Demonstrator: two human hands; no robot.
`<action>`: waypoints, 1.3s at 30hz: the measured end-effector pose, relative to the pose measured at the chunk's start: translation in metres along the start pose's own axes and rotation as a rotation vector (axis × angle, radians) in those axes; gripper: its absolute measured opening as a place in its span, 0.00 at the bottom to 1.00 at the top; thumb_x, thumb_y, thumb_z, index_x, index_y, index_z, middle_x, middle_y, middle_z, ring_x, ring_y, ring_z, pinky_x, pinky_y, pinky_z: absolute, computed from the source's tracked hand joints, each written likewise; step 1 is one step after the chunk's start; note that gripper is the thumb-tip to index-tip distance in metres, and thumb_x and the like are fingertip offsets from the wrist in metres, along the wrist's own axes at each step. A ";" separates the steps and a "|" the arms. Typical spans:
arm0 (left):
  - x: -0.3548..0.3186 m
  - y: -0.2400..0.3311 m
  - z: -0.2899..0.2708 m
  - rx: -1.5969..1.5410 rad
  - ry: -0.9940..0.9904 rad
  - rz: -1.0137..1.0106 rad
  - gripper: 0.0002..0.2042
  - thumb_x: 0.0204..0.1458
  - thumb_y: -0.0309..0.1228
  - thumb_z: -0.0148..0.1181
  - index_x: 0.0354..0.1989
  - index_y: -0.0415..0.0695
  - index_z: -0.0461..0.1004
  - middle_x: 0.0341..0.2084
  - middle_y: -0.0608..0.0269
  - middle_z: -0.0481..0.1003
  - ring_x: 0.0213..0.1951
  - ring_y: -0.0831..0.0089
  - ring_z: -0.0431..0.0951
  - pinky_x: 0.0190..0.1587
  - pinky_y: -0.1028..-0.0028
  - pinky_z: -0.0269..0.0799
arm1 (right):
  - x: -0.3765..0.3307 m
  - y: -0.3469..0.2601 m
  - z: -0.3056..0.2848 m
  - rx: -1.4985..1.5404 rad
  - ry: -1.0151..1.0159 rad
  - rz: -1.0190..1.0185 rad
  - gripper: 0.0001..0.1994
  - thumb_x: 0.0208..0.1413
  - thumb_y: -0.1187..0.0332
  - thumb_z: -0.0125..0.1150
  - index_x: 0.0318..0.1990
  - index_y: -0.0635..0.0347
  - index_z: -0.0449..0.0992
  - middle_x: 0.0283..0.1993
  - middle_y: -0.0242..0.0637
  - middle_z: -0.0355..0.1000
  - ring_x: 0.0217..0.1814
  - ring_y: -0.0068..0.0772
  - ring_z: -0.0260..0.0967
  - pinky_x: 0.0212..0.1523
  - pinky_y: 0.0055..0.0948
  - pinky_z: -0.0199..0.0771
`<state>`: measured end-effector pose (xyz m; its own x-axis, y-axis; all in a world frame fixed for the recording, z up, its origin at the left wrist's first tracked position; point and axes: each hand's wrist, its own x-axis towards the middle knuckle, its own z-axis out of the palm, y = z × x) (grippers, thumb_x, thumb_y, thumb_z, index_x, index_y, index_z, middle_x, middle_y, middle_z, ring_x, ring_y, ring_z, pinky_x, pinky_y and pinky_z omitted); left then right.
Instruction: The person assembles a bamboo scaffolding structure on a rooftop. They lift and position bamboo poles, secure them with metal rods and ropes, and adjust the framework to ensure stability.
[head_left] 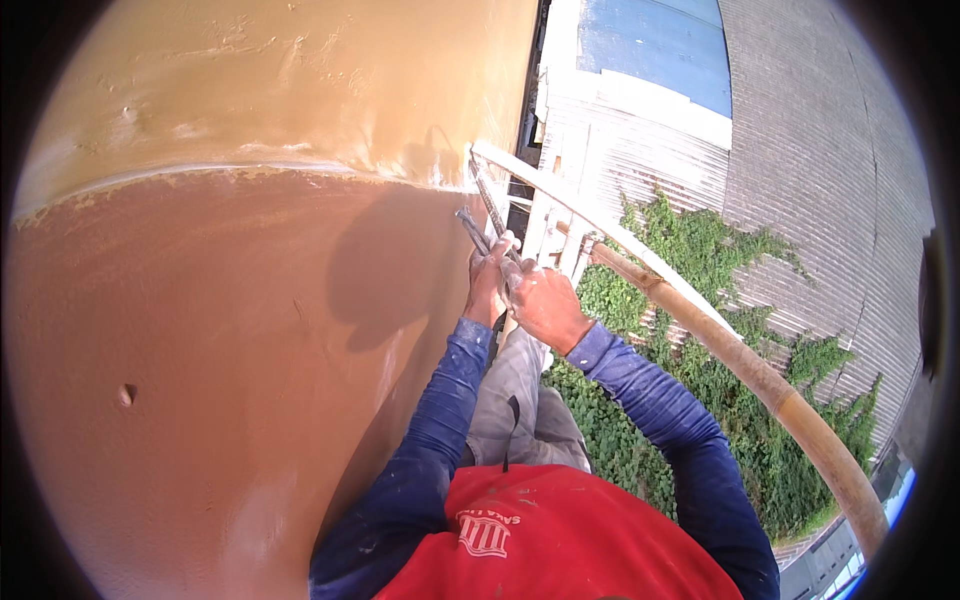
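Observation:
In front of my body both hands meet close together, next to the brown wall (240,380). My left hand (484,290) is closed on a narrow grey, paint-smeared tool (472,230) whose blunt end points up and left; its exact kind cannot be made out. My right hand (548,308) is curled against the left one, its fingers pressed around the lower end of the grey tools. A second thin dark bar (487,195) slants up from the hands toward a white rail's end. Pale smears coat the fingers. The lower ends of both pieces are hidden by the hands.
The wall's upper part (270,80) is lighter tan, divided by a pale curved line. A white rail (600,225) and a bamboo pole (760,380) run along my right. Far below lie green vines (690,250), a grey corrugated roof (800,130) and a blue panel (655,45).

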<state>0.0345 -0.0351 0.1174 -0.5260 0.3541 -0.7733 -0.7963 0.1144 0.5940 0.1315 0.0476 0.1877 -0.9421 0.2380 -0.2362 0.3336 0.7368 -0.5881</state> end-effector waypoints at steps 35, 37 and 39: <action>0.014 -0.017 -0.046 -0.213 -0.114 -0.019 0.05 0.59 0.32 0.64 0.38 0.47 0.75 0.31 0.69 0.75 0.31 0.78 0.77 0.34 0.76 0.76 | 0.011 -0.006 0.062 0.016 0.141 -0.027 0.09 0.52 0.68 0.55 0.39 0.60 0.74 0.29 0.48 0.74 0.32 0.50 0.76 0.33 0.48 0.75; 0.026 -0.019 -0.051 -0.194 -0.181 0.006 0.05 0.58 0.33 0.65 0.37 0.48 0.75 0.31 0.68 0.75 0.31 0.78 0.77 0.35 0.76 0.75 | 0.014 -0.008 0.067 0.026 0.178 -0.046 0.09 0.53 0.68 0.55 0.39 0.60 0.74 0.30 0.48 0.74 0.33 0.50 0.77 0.33 0.48 0.75; 0.030 -0.017 -0.049 -0.088 -0.165 0.004 0.06 0.58 0.33 0.65 0.38 0.47 0.76 0.31 0.68 0.75 0.31 0.78 0.77 0.36 0.76 0.75 | 0.013 -0.002 0.057 0.002 0.119 -0.039 0.09 0.53 0.67 0.56 0.39 0.60 0.74 0.30 0.48 0.75 0.34 0.50 0.77 0.34 0.48 0.76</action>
<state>0.0170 -0.0722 0.0731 -0.4786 0.5023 -0.7202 -0.8213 0.0340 0.5695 0.1206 0.0136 0.1416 -0.9518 0.2825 -0.1197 0.2964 0.7460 -0.5964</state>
